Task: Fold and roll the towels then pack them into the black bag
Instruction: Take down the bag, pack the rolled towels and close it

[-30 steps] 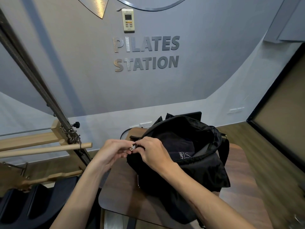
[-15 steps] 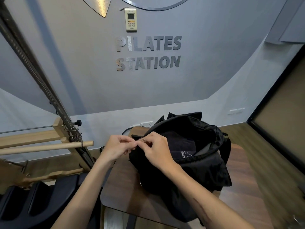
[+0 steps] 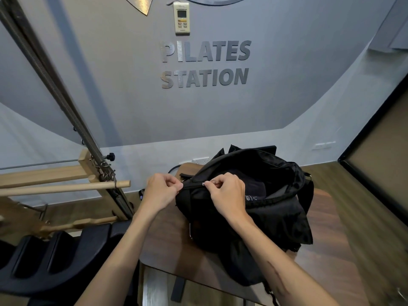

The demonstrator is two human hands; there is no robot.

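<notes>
A black bag (image 3: 271, 217) lies on a dark wooden table (image 3: 326, 257), its top mostly gaping. Inside, a dark towel (image 3: 249, 188) with a white logo shows. My left hand (image 3: 161, 192) pinches the left end of the bag's zipper edge. My right hand (image 3: 225, 195) pinches the small metal zipper pull (image 3: 204, 184), a short way right of the left hand. A short stretch of zipper between the hands looks shut.
A pilates frame with wooden bars (image 3: 66, 186) and a steel spring (image 3: 55, 89) stands at the left, with black padded equipment (image 3: 55, 261) below it. A grey wall with lettering (image 3: 205, 65) rises behind. Wooden floor (image 3: 375, 217) lies to the right.
My hands, close together at the bag's left end a second ago, have parted. The right hand has moved right with the zipper pull while the left holds the end.
</notes>
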